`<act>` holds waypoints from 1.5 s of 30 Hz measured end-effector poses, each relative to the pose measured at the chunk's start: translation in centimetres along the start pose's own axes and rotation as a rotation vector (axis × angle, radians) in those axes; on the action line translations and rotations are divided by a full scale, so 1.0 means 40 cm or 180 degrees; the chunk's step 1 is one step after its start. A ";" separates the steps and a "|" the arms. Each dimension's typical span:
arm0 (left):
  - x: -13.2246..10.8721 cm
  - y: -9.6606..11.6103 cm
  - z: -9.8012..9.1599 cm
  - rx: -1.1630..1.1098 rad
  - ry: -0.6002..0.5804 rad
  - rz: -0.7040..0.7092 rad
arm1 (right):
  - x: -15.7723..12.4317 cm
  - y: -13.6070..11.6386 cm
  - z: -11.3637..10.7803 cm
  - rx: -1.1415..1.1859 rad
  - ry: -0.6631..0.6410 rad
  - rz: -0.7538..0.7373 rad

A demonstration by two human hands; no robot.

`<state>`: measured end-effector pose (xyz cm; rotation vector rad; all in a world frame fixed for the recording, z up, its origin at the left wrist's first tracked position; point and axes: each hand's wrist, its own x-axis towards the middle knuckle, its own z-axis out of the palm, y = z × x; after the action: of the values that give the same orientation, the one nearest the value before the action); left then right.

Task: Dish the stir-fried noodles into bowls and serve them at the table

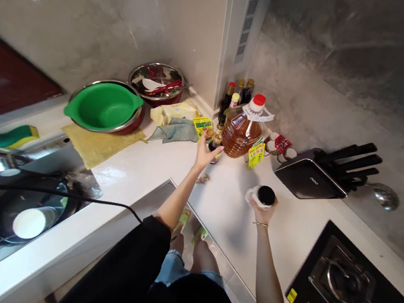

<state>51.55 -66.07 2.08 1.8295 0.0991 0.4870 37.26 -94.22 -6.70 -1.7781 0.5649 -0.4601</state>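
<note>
My left hand (205, 154) reaches over the counter, thumb and fingers apart. It is right beside a small dark bottle (215, 156), partly hidden by my thumb; whether they touch is unclear. A small round brown cap (209, 134) shows at my fingertips. My right hand (263, 214) is wrapped round a white jar with a black lid (266, 195), low over the counter. Behind the small bottle stands a large oil jug (243, 132) with a red cap. Yellow packets (256, 155) lean close to the jug.
A green colander (106, 107) and a steel bowl (156, 76) stand at the back left. On the right are a black knife block (310, 178) and a gas hob (341, 284). The sink holds a dark pan (3, 208) with a white bowl (29, 223). A black cable (103, 202) crosses the counter edge.
</note>
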 end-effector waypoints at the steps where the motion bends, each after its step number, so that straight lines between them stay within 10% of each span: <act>1: 0.015 0.008 0.000 -0.0080 -0.0033 0.0096 | -0.024 -0.031 0.046 0.0082 -0.0192 -0.0057; 10: 0.019 0.038 -0.034 0.0613 -0.0947 0.0883 | -0.132 -0.226 0.343 0.0602 -0.0831 -0.0098; 18: 0.023 0.025 -0.045 0.0985 -0.1093 0.1189 | -0.172 -0.223 0.375 0.0412 -0.0254 0.0135; 22: -0.074 -0.012 -0.114 0.1547 -0.0695 0.0426 | -0.213 -0.199 0.364 0.0455 -0.0198 0.0296; 25: -0.171 -0.081 -0.149 0.2135 -0.1223 -0.0244 | -0.251 -0.176 0.344 0.0499 -0.0092 0.0317; 30: -0.237 -0.161 -0.151 0.2872 -0.2318 -0.0401 | -0.329 -0.166 0.284 0.0514 0.0044 0.0409; 36: -0.235 -0.145 -0.158 0.2816 -0.2548 -0.0677 | -0.428 -0.202 0.153 0.0743 0.0116 0.0577; 41: -0.336 -0.003 -0.100 0.0591 -0.3452 -0.1370 | -0.545 -0.229 -0.060 0.0973 0.0025 0.0447; 45: -0.594 0.216 -0.002 -0.1209 -0.5139 -0.1656 | -0.729 -0.243 -0.340 0.1236 0.0093 0.0429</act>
<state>28.39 -76.10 3.57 1.2755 -0.5645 -1.2772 7.31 -85.32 5.65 -1.3569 0.5691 -0.4675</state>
